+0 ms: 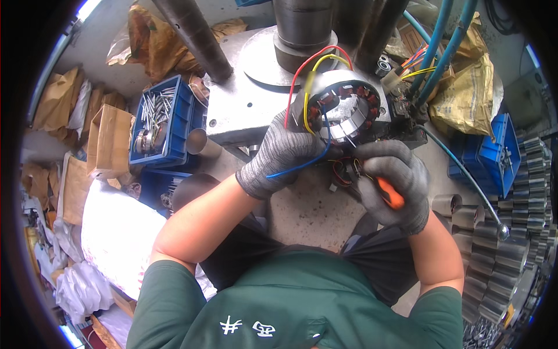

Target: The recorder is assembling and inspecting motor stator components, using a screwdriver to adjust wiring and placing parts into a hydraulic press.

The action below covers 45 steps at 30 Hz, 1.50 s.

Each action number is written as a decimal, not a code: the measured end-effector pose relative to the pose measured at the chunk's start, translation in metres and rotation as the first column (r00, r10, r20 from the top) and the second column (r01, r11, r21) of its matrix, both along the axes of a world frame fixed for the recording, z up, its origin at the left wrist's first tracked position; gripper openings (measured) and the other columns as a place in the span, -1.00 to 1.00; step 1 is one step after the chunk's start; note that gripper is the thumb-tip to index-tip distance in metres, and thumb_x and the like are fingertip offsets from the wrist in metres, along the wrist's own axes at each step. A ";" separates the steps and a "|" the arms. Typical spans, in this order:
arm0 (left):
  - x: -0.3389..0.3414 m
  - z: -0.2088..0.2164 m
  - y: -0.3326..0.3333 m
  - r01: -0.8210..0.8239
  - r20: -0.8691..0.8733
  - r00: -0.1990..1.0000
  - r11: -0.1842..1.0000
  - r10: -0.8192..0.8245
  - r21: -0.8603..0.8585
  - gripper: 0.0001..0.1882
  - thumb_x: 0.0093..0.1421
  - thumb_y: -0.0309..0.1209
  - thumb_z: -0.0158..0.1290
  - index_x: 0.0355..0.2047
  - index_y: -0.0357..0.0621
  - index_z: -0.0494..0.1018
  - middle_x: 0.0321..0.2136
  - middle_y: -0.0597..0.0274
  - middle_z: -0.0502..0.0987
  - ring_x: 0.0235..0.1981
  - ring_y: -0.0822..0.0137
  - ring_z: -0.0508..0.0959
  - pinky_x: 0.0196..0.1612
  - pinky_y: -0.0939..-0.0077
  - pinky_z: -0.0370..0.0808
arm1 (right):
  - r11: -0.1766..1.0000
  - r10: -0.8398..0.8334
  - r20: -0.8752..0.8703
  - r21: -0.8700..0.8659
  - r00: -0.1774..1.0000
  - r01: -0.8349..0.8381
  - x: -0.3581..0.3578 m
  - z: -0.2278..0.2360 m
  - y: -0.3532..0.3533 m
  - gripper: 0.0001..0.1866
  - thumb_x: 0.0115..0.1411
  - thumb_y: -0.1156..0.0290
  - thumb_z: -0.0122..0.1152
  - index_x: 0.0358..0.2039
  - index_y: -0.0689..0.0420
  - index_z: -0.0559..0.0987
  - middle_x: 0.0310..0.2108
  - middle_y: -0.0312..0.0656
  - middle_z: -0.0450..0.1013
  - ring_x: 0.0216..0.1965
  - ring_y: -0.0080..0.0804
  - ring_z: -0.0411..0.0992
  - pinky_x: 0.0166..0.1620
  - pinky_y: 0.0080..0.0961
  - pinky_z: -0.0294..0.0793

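My left hand [285, 148], in a grey knit glove, is closed on the near left side of a motor stator [353, 121]. The stator is a metal ring with dark red coils inside, tilted so that its opening shows. Red, yellow and blue lead wires [297, 72] loop out of it past my left hand. My right hand [395, 181], gloved too, is wrapped round the orange handle of a screwdriver [390, 193]. Its thin shaft points up to the stator's near rim; whether the tip touches is unclear. Small wires and a dark part [344, 172] show between my hands.
Behind the stator stands a press with a steel column [303, 23] and a metal bed [232, 110]. Blue bins [189, 119] of metal rods sit at the left, another blue bin [504, 154] at the right. Stacked metal cylinders [488, 256] line the right. Blue hoses [439, 46] hang at the back right.
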State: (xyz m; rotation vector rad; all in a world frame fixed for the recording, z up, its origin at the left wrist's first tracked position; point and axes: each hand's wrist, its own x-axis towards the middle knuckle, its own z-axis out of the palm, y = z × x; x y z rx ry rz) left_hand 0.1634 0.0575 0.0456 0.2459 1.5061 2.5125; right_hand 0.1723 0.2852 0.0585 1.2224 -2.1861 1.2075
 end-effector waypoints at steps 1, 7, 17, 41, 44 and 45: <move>-0.001 0.002 0.002 -0.134 -0.104 0.989 0.932 0.105 -0.336 -0.39 0.06 -0.62 0.10 0.20 -0.25 0.37 -0.08 0.19 0.58 -0.09 0.33 0.62 -0.02 0.38 0.63 | 1.000 0.024 0.009 -0.010 1.000 -0.024 0.003 0.005 0.004 -0.71 -0.10 0.64 0.38 -0.31 0.14 0.56 -0.24 0.01 0.59 -0.32 -0.12 0.62 -0.30 -0.32 0.63; 0.003 0.008 -0.003 -0.064 -0.033 0.998 0.976 0.058 -0.208 -0.43 0.13 -0.65 0.12 0.19 -0.28 0.36 -0.09 0.11 0.60 -0.05 0.28 0.63 0.03 0.33 0.64 | 0.991 0.043 -0.009 -0.126 0.999 -0.044 0.008 0.010 0.020 -0.68 -0.10 0.69 0.37 -0.28 0.15 0.56 -0.18 0.04 0.60 -0.27 -0.14 0.63 -0.22 -0.35 0.64; -0.004 -0.014 -0.008 0.073 0.137 0.985 0.977 -0.102 0.202 -0.17 0.10 -0.48 0.21 0.38 -0.24 0.15 0.27 -0.15 0.38 0.27 -0.08 0.45 0.32 -0.04 0.47 | 0.993 -0.004 -0.028 -0.114 1.000 0.001 -0.008 -0.005 0.018 -0.66 -0.06 0.69 0.36 -0.23 0.17 0.56 -0.14 0.02 0.60 -0.21 -0.15 0.64 -0.16 -0.37 0.64; 0.001 0.002 -0.023 -0.005 0.043 0.999 0.997 0.008 -0.077 -0.45 0.11 -0.60 0.11 0.17 -0.26 0.41 -0.16 0.24 0.57 -0.19 0.46 0.56 -0.10 0.48 0.59 | 0.998 0.061 0.029 0.006 0.998 -0.062 -0.015 -0.001 0.013 -0.67 0.00 0.74 0.32 -0.20 0.19 0.55 -0.07 0.05 0.59 -0.12 -0.13 0.63 -0.10 -0.38 0.62; 0.001 0.004 -0.025 -0.001 0.068 0.998 0.990 0.011 -0.144 -0.48 0.13 -0.60 0.11 0.15 -0.26 0.42 -0.17 0.25 0.57 -0.22 0.48 0.55 -0.12 0.50 0.58 | 0.997 0.070 0.045 0.019 0.997 -0.071 -0.015 -0.004 0.011 -0.65 0.03 0.75 0.34 -0.17 0.18 0.55 -0.05 0.05 0.58 -0.12 -0.14 0.62 -0.08 -0.39 0.61; 0.001 0.003 -0.025 0.007 0.084 0.996 0.986 0.007 -0.168 -0.47 0.14 -0.60 0.12 0.16 -0.27 0.42 -0.15 0.24 0.57 -0.21 0.46 0.57 -0.09 0.49 0.59 | 0.997 0.070 0.044 0.020 0.997 -0.071 -0.016 -0.005 0.011 -0.65 0.03 0.75 0.34 -0.17 0.18 0.55 -0.05 0.05 0.58 -0.12 -0.14 0.62 -0.08 -0.39 0.61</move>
